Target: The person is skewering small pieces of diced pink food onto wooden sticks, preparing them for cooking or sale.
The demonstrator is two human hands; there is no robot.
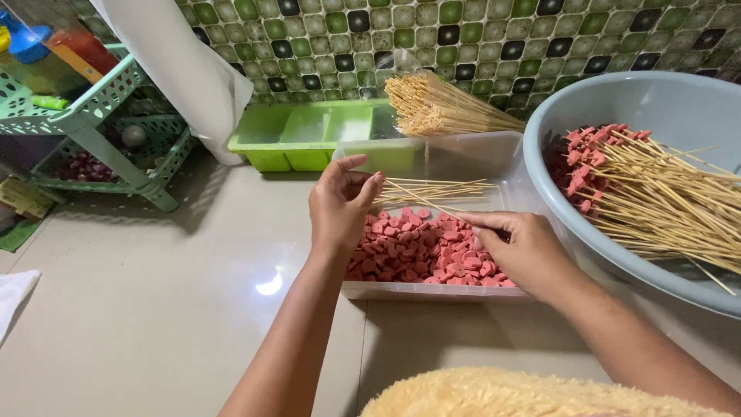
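Sausage slices point(421, 251) fill a clear tray point(432, 290) at centre frame. Right hand point(517, 251) rests over them, fingers pinched on a skewer point(421, 202) running up-left to the left hand point(340, 208), whose fingers close around its far end.

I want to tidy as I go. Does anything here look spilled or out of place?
Nothing stands out. The sausage slices stay inside the clear tray, loose skewers lie in it, and finished ones rest in the grey basin.
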